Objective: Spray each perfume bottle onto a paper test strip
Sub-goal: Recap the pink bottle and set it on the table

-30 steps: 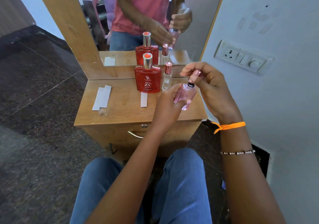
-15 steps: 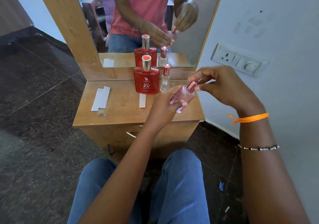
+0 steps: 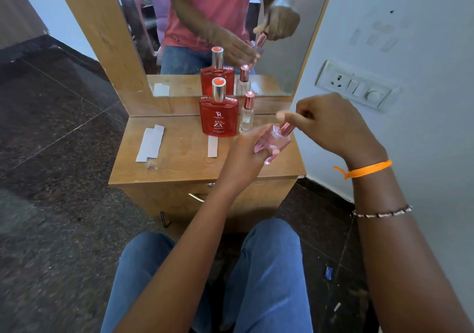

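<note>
Pink perfume bottle [image 3: 273,144] held above table's [image 3: 179,168] right edge, left hand [image 3: 246,158] curled round its body, long axis tilted, cap end up-right. Right hand [image 3: 331,125] pinches cap [image 3: 286,128]. Nearest test strip [image 3: 213,147] lies left of bottle.

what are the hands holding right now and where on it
Left hand grips the pink glass perfume bottle by its body; right hand fingers pinch its rose-gold cap.

two bottles [image 3: 218,113] stand at the table's [image 3: 179,163] back, paper strips [image 3: 150,143] lying left of them.
</note>
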Demonstrator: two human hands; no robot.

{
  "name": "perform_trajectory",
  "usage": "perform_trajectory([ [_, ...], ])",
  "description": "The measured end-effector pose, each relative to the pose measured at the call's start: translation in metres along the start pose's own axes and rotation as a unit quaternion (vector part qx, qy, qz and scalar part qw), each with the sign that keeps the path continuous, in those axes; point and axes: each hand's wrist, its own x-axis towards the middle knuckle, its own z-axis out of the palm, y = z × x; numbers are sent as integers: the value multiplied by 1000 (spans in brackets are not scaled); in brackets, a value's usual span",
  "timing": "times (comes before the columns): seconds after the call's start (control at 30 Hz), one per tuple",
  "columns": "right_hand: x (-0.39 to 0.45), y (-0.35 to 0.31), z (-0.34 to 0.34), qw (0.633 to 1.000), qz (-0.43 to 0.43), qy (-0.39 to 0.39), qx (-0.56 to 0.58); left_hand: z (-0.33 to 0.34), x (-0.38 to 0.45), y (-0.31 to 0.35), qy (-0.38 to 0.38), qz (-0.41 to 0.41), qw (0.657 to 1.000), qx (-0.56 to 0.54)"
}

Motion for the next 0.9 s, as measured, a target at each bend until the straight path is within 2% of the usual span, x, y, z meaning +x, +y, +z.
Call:
perform_trajectory([
  [0.07,-2,-1,3,998,26,35,-55,1,-1,1,3,-2,1000,-5],
  [0.17,-8,2,0,994,2,11,108,-1,0,2,3,-1,1000,-7],
  [0.23,-9,6,-2,988,-29,-10,151,-2,1,2,3,-1,1000,-3],
  [0.3,-6,8,3,993,-17,16,112,-1,0,2,0,3,1000,1],
  [0.4,-6,4,14,997,43,56,-17,1,-1,3,2,0,1000,-11],
  [0.43,-7,4,16,997,58,59,9,1,-1,3,6,-5,1000,-19],
  [0.5,-9,7,17,985,68,55,147,-1,2,2,12,-18,999,-35],
  [0.6,-11,10,25,961,45,6,272,-4,8,0,3,-18,999,-33],
  [0.7,-10,14,34,946,22,6,324,-1,12,5,-3,-5,1000,-27],
  [0.77,-8,21,36,927,39,13,372,1,14,8,6,-5,1000,-19],
  [0.83,-4,27,37,926,77,49,366,3,11,5,22,-17,1000,-4],
  [0.9,1,34,39,938,98,114,312,7,2,-3,43,-22,998,38],
])
